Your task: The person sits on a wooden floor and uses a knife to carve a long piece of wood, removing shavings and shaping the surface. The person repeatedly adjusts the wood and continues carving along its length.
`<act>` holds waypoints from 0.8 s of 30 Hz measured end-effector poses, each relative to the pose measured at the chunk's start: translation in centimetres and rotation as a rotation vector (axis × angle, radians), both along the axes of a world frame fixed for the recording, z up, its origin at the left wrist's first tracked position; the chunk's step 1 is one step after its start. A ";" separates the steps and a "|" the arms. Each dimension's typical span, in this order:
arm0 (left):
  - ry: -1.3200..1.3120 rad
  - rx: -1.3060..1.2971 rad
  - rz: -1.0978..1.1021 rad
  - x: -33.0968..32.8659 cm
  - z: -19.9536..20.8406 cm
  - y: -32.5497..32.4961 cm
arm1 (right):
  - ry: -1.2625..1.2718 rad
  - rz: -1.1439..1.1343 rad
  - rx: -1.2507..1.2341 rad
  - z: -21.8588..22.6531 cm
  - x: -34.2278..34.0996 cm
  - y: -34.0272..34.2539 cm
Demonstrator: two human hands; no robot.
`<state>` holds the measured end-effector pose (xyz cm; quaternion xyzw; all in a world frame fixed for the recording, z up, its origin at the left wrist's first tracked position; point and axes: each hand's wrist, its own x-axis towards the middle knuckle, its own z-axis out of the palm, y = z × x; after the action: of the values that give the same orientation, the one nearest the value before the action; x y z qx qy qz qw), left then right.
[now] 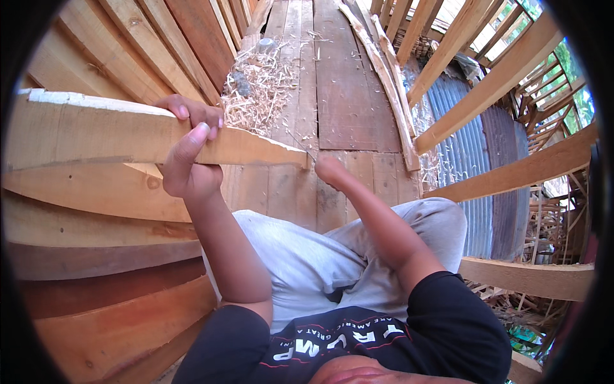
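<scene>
A long wooden plank [96,131] with a pale, whitish upper edge runs in from the left and ends near the middle of the view. My left hand [192,147] grips it, the thumb on the near face and the fingers over the upper edge. Beside the plank's right end, my right hand [329,171] is closed in a fist. A thin dark line shows between that fist and the plank's end; what the fist holds is too small to name.
Upright boards [128,45] lean along the left side. Wood shavings [259,93] are heaped on the plank floor [352,115], near a small grey cup-like object [266,45]. At right are a bark-edged pole [377,70], slanted posts [492,93] and corrugated metal sheets [470,153].
</scene>
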<state>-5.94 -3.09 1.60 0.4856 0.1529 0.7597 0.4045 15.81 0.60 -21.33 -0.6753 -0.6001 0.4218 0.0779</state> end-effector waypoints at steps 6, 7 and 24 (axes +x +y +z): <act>0.032 -0.005 -0.050 0.3 0.1 0.0 | 0.196 -0.118 -0.078 -0.3 0.8 -0.6; 0.031 -0.008 -0.064 0.2 0.1 -0.1 | 0.209 -0.138 -0.101 -0.1 0.8 -0.6; 0.212 0.076 -0.519 6.0 1.3 0.6 | 0.403 -0.376 -0.287 -3.1 3.1 -1.6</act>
<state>0.04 -2.50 2.91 0.6000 0.0364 0.5808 0.5490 18.89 -0.99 -24.45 -0.6813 -0.3714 0.6058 0.1757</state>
